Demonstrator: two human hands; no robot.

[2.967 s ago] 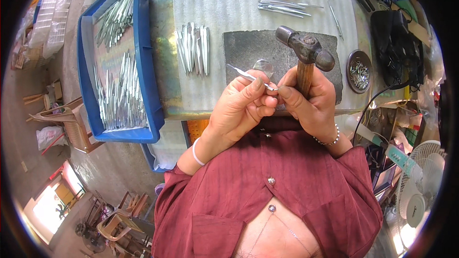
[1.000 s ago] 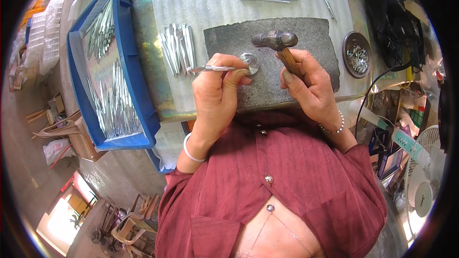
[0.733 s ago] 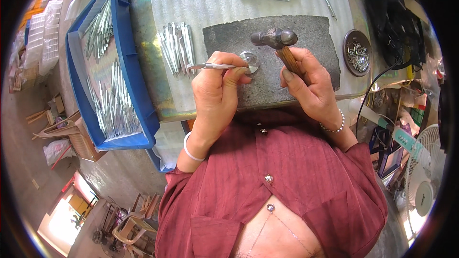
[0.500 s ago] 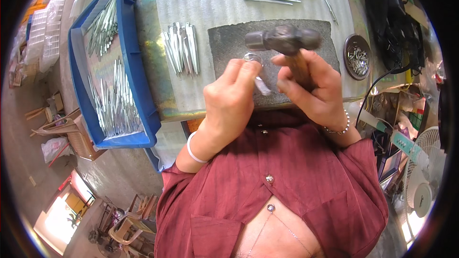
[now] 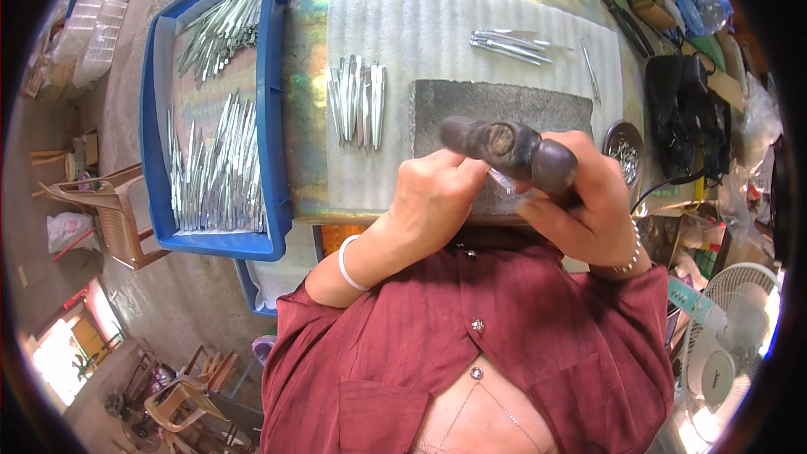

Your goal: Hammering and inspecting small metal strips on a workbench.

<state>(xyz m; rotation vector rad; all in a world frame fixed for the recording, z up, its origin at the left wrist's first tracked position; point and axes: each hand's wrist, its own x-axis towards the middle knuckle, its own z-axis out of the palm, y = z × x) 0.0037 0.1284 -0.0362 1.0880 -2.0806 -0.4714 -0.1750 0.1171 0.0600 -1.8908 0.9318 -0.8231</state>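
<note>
Two hands nearly meet: the left hand has its fingertips pinched close on a slim silver piece, which juts from them, long axis slanting rightward to the nearby right hand, itself curled round a hammer whose handle is hidden. Past the fingers lies a grey slab; left of them, silver blades

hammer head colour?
The hammer head is dark grey, nearly black, with a brownish patch on top; best seen in the head view.
</note>
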